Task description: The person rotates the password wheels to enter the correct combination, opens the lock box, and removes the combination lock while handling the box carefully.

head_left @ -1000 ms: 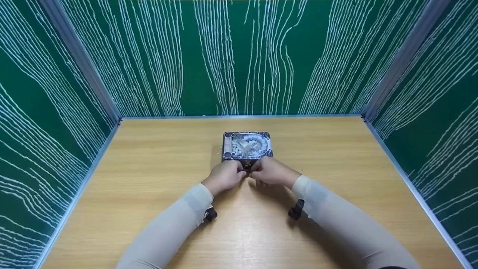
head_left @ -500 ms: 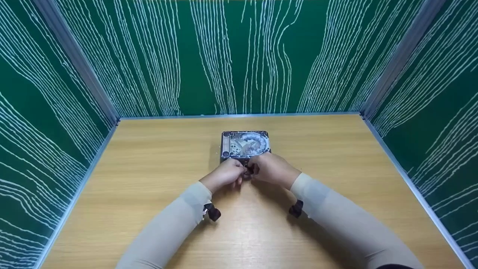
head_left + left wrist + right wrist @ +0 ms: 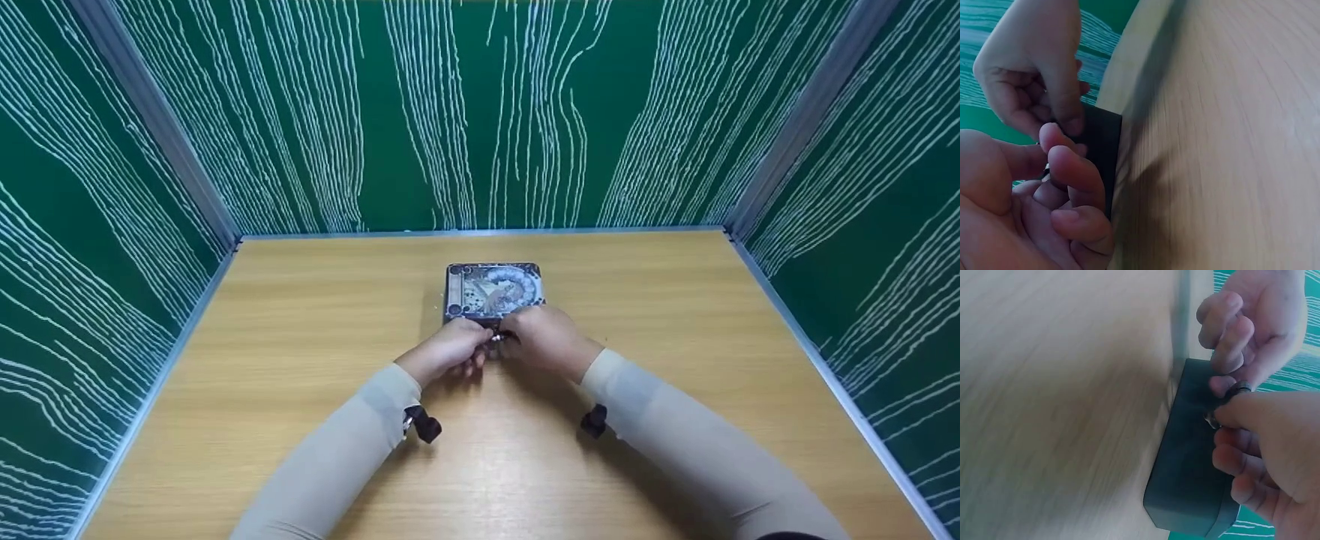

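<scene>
In the head view, a box [image 3: 495, 291] with a patterned lid and dark sides sits on the table. Both hands meet at the middle of its front. My left hand [image 3: 450, 346] pinches a small dark-and-silver metal piece [image 3: 496, 337] between thumb and forefinger, its other fingers loosely curled. On the same piece, my right hand [image 3: 551, 341] has its thumb and fingertips closed. The right wrist view shows the metal piece [image 3: 1211, 420] close against the box's plain dark side [image 3: 1179, 455]. Fingers hide much of it, and its exact kind cannot be made out.
The wooden table [image 3: 480, 465] has a light grain. Green panels [image 3: 510, 112] with white wavy lines enclose it at the back and both sides, joined by grey corner posts [image 3: 157, 112]. A small dark device [image 3: 424, 425] hangs at the left wrist, another [image 3: 594, 421] at the right.
My right hand has shifted slightly left and up over the box's front edge. The left hand has turned so its lower fingers show. The box stays in about the same place.
</scene>
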Tool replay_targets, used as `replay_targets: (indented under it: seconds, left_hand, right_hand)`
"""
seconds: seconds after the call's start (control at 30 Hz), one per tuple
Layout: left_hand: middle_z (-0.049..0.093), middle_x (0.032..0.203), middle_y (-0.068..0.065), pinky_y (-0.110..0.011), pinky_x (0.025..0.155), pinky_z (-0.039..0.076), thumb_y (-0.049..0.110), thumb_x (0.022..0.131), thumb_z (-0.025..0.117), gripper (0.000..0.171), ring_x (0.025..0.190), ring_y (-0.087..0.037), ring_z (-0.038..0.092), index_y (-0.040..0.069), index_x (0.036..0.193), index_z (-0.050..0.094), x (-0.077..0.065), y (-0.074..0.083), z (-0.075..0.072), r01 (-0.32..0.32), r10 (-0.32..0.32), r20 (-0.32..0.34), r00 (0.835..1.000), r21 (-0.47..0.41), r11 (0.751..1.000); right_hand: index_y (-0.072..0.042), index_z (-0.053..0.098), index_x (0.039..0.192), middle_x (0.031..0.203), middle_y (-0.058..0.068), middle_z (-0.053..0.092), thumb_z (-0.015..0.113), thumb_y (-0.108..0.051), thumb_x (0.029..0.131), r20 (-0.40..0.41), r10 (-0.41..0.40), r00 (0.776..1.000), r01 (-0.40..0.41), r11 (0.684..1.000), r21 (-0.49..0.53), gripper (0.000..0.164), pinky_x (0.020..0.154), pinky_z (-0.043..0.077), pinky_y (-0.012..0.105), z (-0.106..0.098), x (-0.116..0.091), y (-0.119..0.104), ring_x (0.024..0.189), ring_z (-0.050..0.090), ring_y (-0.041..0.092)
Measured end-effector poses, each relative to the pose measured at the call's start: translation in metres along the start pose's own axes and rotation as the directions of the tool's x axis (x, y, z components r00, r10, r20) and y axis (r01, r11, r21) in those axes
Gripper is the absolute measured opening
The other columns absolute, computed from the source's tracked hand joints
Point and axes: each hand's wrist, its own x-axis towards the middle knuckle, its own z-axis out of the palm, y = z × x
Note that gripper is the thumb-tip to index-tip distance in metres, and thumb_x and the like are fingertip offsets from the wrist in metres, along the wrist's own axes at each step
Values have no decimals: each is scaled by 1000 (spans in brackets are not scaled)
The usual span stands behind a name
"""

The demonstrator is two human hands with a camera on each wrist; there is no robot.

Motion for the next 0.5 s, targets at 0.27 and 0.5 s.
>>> replay_targets:
  seconds: [0.27, 0.5]
  left_hand:
    - [75, 83, -3, -27, 63, 51, 22, 111, 71, 19, 66, -11, 61, 8, 109, 84, -10, 5, -12, -177, 266, -173, 948, 408, 896]
    - [72, 122, -4, -47, 105, 55, 25, 99, 89, 21, 116, -25, 62, 14, 117, 87, -15, 11, -20, -293, 574, -180, 799, 717, 632]
  right_hand:
    - [-14, 87, 114, 102, 2, 83, 82, -19, 104, -62, 22, 998, -23, 1000, -10, 12, 86, 70, 38, -2, -2, 5, 90, 77, 19]
    - [-16, 89, 110, 129, 12, 70, 90, -21, 97, -95, 23, 995, -25, 999, -22, 14, 101, 60, 53, -4, -4, 13, 118, 66, 33]
